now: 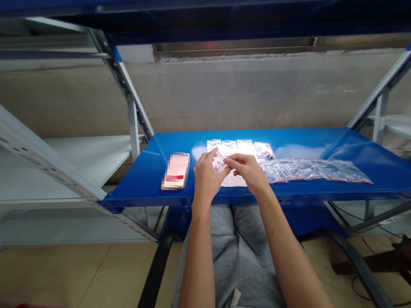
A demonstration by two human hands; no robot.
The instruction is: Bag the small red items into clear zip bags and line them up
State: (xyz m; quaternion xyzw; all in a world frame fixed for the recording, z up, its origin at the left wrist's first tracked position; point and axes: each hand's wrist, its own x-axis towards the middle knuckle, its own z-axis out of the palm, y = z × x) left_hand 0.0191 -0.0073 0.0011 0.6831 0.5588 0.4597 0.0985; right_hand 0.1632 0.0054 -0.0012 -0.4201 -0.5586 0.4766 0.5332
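Plastic bag [219, 163] — gripped in left hand [206, 174], its right edge pinched by right hand [247, 169]

On the phone [176, 171], small digits stand on the pink screen, apparently ending in 31; the leading ones are unclear. Blocky blur covers the screen's left part, leaving it unreadable.

The shelf [320, 144] is blue. The held bag [218, 163] is clear with a red line; the bags [313, 170] at right are clear, edged red. The phone [181, 167] at left shows pale pink and red, the trousers [245, 257] grey.
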